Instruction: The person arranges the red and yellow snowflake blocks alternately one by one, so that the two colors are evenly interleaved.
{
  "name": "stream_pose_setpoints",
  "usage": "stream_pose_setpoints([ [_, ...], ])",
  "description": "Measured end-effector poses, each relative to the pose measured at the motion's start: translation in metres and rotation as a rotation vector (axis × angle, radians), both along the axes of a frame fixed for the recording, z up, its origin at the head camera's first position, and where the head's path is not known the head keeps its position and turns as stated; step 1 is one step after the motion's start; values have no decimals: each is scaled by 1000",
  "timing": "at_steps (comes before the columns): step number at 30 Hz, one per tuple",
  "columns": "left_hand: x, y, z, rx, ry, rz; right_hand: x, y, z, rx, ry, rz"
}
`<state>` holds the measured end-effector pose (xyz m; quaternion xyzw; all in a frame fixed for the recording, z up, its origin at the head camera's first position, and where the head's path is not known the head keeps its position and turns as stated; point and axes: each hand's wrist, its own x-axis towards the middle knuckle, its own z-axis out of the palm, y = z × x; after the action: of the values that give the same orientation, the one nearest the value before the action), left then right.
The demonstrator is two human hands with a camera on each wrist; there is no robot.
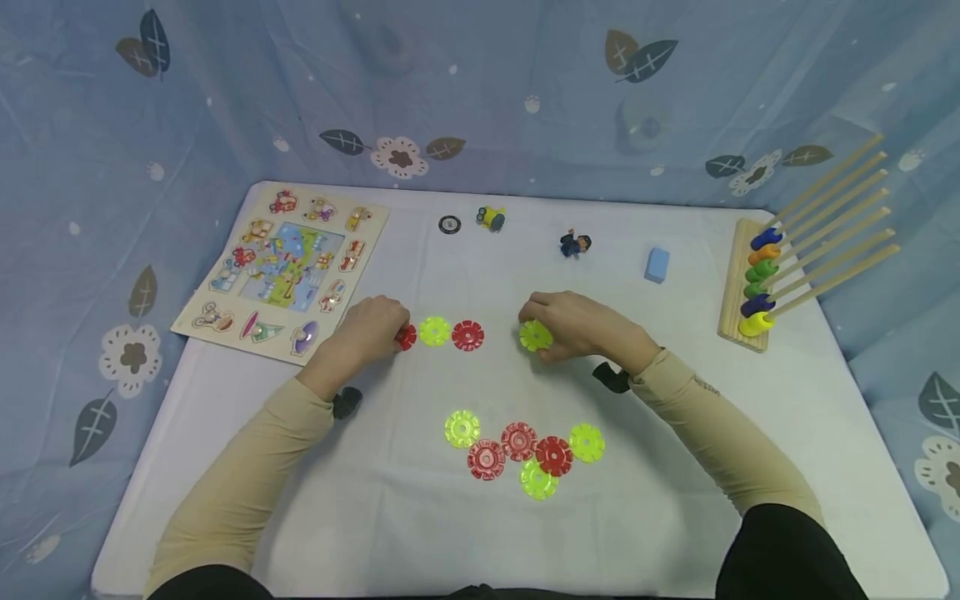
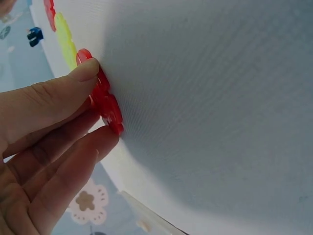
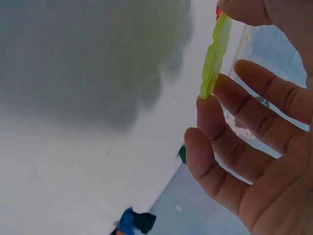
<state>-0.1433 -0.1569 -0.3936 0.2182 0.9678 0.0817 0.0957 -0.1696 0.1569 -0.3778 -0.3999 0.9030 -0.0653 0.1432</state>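
Note:
My left hand (image 1: 366,335) pinches a red notched disc (image 2: 108,104) by its edges, thumb on one side and fingertips on the other, close against the white tabletop. This disc forms the left end of a short row with a yellow-green disc (image 1: 435,332) and another red disc (image 1: 468,335). To the right of that row, my right hand (image 1: 581,325) holds a second yellow-green disc (image 3: 215,61) between thumb and fingertips. In the right wrist view it stands on edge above the table, casting a greenish shadow.
Nearer me lies a loose cluster of red and yellow-green discs (image 1: 554,456), some overlapping. A wooden picture puzzle (image 1: 225,300) is at left, a peg rack (image 1: 731,292) at right. Along the back are a black round piece (image 1: 449,225), a yellow toy (image 1: 491,218), a figurine (image 1: 575,243) and a blue block (image 1: 656,265).

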Motion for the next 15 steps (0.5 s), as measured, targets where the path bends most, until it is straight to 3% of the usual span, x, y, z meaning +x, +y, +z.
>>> stream_pose_setpoints([
  [6, 3, 2, 3, -3, -16, 16, -13, -23, -9, 1, -9, 27],
  [15, 5, 0, 3, -1, -18, 29, -18, -44, -20, 21, -36, 58],
])
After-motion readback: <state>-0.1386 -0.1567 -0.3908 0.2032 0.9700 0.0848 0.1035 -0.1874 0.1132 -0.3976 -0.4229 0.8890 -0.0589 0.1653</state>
